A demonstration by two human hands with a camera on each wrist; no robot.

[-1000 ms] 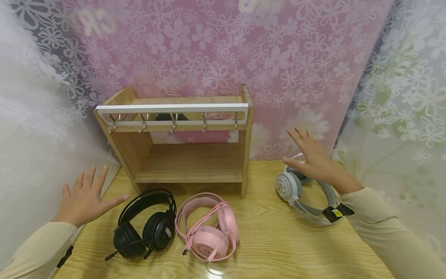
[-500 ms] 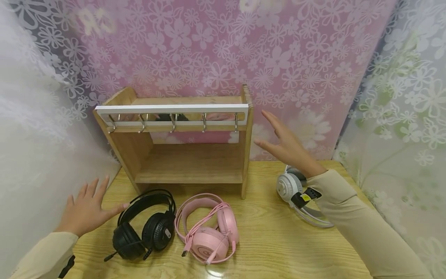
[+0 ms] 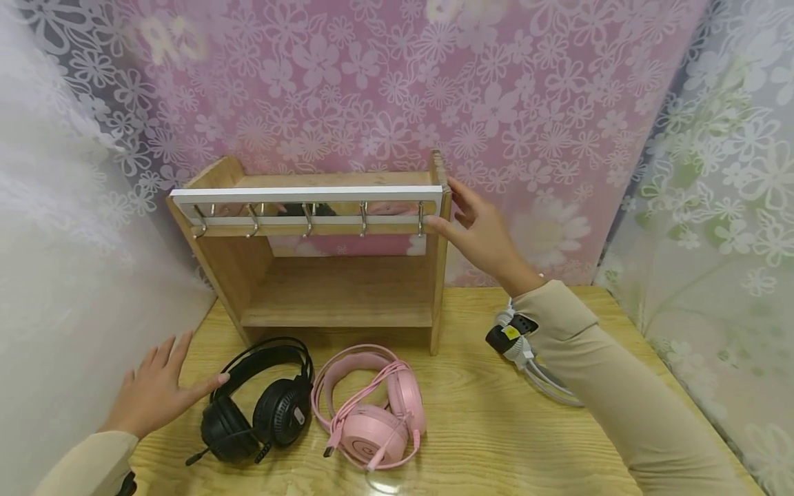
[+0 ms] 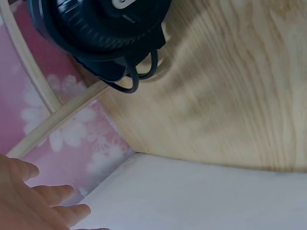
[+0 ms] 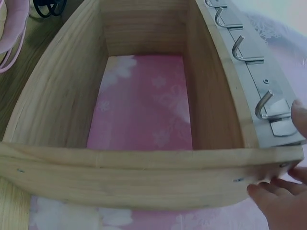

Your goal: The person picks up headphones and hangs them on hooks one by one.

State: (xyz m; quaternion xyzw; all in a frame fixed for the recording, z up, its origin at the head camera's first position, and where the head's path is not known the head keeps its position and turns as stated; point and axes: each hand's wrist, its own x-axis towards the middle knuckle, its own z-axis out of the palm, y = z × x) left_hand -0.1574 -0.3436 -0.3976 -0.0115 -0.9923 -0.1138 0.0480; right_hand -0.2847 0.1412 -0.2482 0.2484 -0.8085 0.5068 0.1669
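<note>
Right grip (image 3: 477,238) is clasping the front right corner of the wooden hook rack (image 3: 341,310), thumb lying over the white rail (image 3: 279,192) just beside the end metal hook (image 3: 420,219), fingers bending against the outer face of the side panel (image 5: 144,184). Reading the head view as a clock, that grip is working at three, close in, while the rack is standing at nine, reaching toward the centre, on the worktop (image 3: 477,413). Out at eight, the left grip (image 3: 151,389) is hovering, fingers spreading, holding nothing, and the left wrist view is showing a gap to the black over-ear headset (image 3: 260,406). That one is lying between seven and eight; the pink over-ear headset (image 3: 372,430), cable looping across it, is resting at six; the pale grey headset (image 3: 520,357) is sitting at four, partly hiding behind the right wrist. Steadying or squaring up the rack is looking like the step in hand, and the next move is probably calling for gentle, even pressure, with the left thumb staying clear of the black headband.
</note>
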